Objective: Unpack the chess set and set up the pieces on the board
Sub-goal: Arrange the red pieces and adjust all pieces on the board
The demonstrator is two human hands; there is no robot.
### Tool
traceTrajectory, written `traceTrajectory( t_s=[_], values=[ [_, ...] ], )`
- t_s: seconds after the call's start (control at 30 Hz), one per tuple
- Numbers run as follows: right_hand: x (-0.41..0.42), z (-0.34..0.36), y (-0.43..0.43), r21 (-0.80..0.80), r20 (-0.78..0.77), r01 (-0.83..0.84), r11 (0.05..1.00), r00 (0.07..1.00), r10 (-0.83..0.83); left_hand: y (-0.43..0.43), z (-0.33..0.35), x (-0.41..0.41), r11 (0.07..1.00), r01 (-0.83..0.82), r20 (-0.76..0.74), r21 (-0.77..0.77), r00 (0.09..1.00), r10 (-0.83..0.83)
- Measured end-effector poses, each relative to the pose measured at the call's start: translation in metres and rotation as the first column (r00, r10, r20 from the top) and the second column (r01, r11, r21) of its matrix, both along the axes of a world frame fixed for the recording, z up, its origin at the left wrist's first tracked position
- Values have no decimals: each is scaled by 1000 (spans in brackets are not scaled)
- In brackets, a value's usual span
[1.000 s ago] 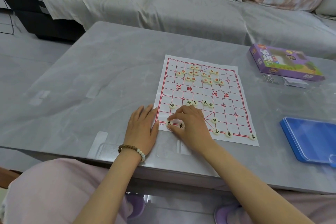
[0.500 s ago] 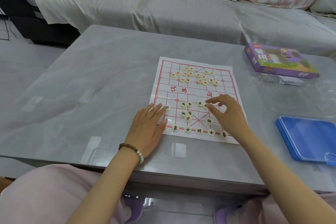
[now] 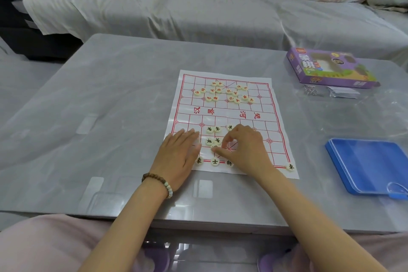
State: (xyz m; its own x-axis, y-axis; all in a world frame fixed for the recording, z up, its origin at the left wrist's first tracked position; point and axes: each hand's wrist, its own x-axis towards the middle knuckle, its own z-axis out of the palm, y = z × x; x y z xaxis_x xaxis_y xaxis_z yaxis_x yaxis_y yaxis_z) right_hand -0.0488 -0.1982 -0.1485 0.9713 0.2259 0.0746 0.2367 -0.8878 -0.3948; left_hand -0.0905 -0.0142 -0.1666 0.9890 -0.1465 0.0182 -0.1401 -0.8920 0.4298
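Head view: the paper board [image 3: 227, 113] lies flat on the grey table [image 3: 114, 99]. The left hand [image 3: 178, 157] rests spread, fingers straight, pressing the sheet's near left corner. The right hand [image 3: 245, 150] curls thumb and forefinger round a pale piece [image 3: 214, 147] just above the near row; the piece is mostly hidden. Red pieces [image 3: 223, 93] sit bunched at the far end, unsorted. Black pieces [image 3: 213, 134] lie loose beside the right hand, with several more along the near edge line.

Risks noted:
- The thin sheet may slide or buckle if the left hand lifts.
- The right wrist, low over the placed row, may knock those discs off their points.
- The small disc may slip from the pinch.
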Motion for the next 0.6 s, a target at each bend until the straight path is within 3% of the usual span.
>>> traceTrajectory(
  t_s=[0.17, 0.4, 0.6],
  values=[
    [-1, -7, 9, -71, 71, -6, 997, 997, 11, -4, 4, -3, 998, -38, 34, -52, 999, 40],
    [-4, -8, -1, 34, 83, -24, 999, 996, 21, -21, 6, -14, 994, -32, 69, -103, 997, 39],
    [-2, -2, -24, 95, 101, -1, 996, 995, -9, -31, -4, -19, 995, -84, 82, -60, 993, 89]
  ],
)
